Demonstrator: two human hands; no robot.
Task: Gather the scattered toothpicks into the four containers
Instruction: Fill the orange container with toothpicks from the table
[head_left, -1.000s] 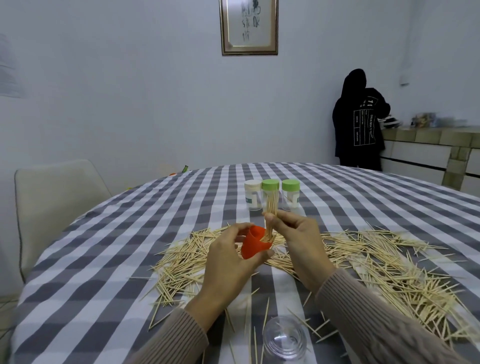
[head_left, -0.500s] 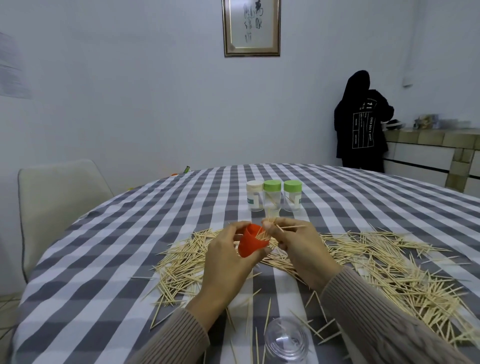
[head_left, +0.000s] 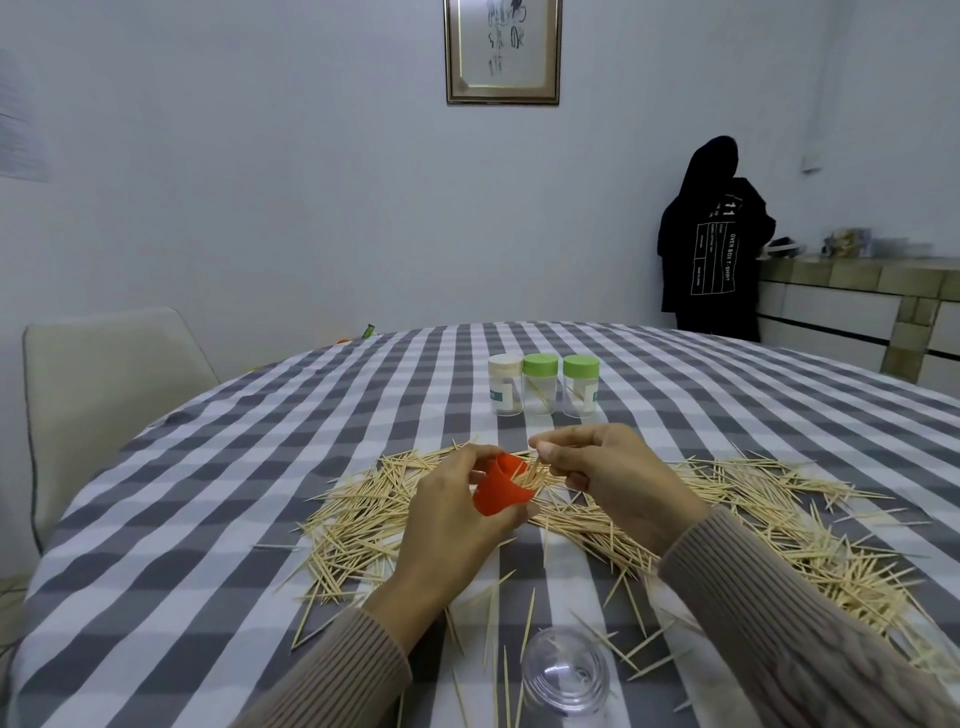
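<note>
My left hand (head_left: 447, 525) grips a small red container (head_left: 500, 491), tilted with its mouth toward the right. My right hand (head_left: 608, 473) pinches a few toothpicks (head_left: 530, 470) at that mouth; their tips sit inside the red container. A wide band of scattered toothpicks (head_left: 769, 525) covers the checked tablecloth (head_left: 208, 509) around and beyond both hands. Three clear containers stand upright in a row farther back: one with a white lid (head_left: 505, 383), two with green lids (head_left: 540, 383) (head_left: 581, 385).
A clear plastic lid or cup (head_left: 566, 673) lies near the table's front edge among loose toothpicks. A pale chair (head_left: 109, 384) stands at the left. A person in black (head_left: 717, 244) stands at a counter (head_left: 857, 301) at the far right.
My right hand lowered the bundle of toothpicks from upright above the red container down into its mouth. Both hands sank a little toward the table.
</note>
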